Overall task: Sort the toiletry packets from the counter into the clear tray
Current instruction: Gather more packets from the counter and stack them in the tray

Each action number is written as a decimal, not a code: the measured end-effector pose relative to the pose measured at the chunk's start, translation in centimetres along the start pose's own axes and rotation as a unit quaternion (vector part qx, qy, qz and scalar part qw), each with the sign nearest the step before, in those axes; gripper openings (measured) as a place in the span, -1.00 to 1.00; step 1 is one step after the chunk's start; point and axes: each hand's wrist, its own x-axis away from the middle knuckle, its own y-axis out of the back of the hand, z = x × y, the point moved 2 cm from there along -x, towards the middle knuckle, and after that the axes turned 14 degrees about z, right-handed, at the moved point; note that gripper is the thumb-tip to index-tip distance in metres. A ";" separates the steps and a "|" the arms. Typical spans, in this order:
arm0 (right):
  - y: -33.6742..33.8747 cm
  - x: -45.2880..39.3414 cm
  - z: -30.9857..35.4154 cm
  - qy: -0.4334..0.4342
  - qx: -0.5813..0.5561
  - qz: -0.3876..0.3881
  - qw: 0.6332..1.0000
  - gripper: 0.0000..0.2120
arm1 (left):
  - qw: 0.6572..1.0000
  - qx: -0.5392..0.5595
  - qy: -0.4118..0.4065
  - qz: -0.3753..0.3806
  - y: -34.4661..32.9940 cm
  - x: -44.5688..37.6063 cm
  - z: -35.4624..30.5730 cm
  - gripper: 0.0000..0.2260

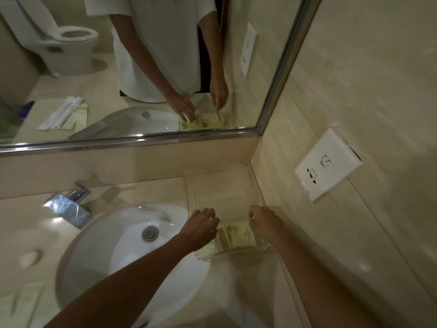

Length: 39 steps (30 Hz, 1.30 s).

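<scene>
The left hand (201,227) covered part of the pale yellow packets (238,237); their print was too blurred to read.

Dim, warm light, soft motion blur throughout, wide-angle bending at the edges, glare on the faucet (68,207).

The clear plastic tray (227,185) sits in the worktop's far right corner, hemmed by the beige marble side wall (354,91) on the right and the backsplash under the steel-framed mirror (142,67) behind, so the only way in is from the front and left. Its far half lies bare; the near end is filled by pale yellow packets (238,237), with the left hand (201,227) and right hand (262,224) flanking them. The chrome tap (68,207) stands well to the left, beyond the open white basin (113,252).
</scene>
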 end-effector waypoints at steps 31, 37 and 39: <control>-16.2 5.3 39.1 0.299 0.226 0.136 0.917 -0.89 | 0.835 0.271 0.474 -0.060 -6.6 41.3 16.8 -0.83; -21.0 6.6 43.1 0.308 0.244 0.169 0.904 -0.84 | 0.797 0.285 0.527 -0.074 -9.5 46.4 17.8 -0.87; -22.6 7.1 44.3 0.306 0.247 0.176 0.902 -0.82 | 0.793 0.294 0.528 -0.079 -10.4 47.5 18.1 -0.83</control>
